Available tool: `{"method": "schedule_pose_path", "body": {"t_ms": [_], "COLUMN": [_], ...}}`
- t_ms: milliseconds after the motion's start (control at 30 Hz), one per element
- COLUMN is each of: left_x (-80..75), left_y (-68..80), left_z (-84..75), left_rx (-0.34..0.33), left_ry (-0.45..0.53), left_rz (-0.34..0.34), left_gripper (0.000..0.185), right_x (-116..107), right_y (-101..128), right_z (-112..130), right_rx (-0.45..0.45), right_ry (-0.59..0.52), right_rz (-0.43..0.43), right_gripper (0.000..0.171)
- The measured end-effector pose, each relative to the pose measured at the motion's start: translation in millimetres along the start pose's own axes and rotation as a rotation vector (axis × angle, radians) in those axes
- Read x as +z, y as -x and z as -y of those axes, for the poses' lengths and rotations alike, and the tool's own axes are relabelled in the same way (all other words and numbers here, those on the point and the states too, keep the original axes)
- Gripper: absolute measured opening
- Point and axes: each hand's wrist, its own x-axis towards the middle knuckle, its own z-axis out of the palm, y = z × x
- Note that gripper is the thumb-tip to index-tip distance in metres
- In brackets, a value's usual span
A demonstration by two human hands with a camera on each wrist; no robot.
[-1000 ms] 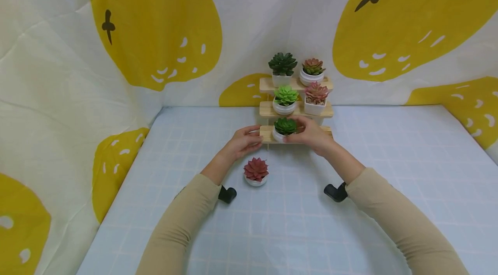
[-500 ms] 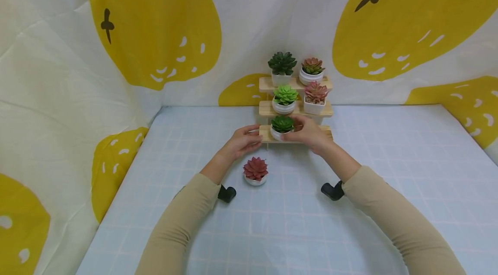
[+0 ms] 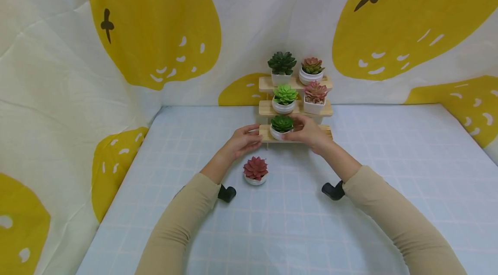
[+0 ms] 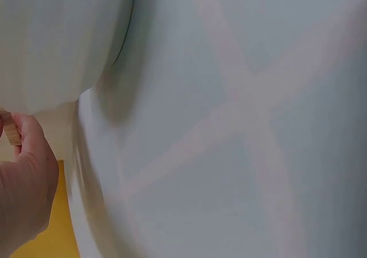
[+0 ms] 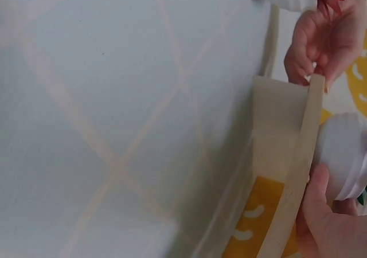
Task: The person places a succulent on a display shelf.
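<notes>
2 hands work at the lowest step of a small wooden stand (image 3: 327, 130) that has 3 steps and stands on the light blue checked table (image 3: 381, 167) near the back cloth. The right hand (image 3: 309, 133) has its fingers curled around the white pot of a dark green succulent (image 3: 282, 124), which sits on the left part of that lowest step. In the right wrist view the thumb presses on the rounded white pot (image 5: 344, 155) just above the pale edge of the step. The left hand (image 3: 243, 141) holds the left end of the same step, with the thumb on top and the fingers below it (the left wrist view shows only a part of the palm and a small piece of wood). It touches the wood, not the pot.

On the middle step stand a light green succulent (image 3: 285, 94) in a round pot and a pink succulent (image 3: 316, 91) in a square pot. On the top step stand a deep green succulent (image 3: 282, 62) and a reddish-green succulent (image 3: 312, 65). A red succulent (image 3: 255, 168) in a white pot stands on the table, in front of the stand and close to the left wrist. Behind everything hangs a white cloth (image 3: 58, 71) with big yellow fruit shapes. Both arms wear beige sleeves (image 3: 175, 223).
</notes>
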Motion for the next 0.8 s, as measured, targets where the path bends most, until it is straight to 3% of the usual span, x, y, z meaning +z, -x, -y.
{"method": "schedule_pose_path", "body": {"t_ms": [433, 800], "left_x": [-1.1, -0.5], "left_y": [-0.7, -0.9], "left_z": [1.9, 2.7], "left_rx": [0.004, 0.006], "left_ry": [0.002, 0.011], "left_rz": [0.004, 0.0], "left_gripper": [0.053, 0.053], "right_x": [-10, -20], "right_y": [15, 36], "right_z": [-2, -11], "right_rx": [-0.066, -0.018], "right_ry": [-0.124, -0.081], "right_rz": [0.038, 0.073], "right_gripper": [0.064, 0.066]}}
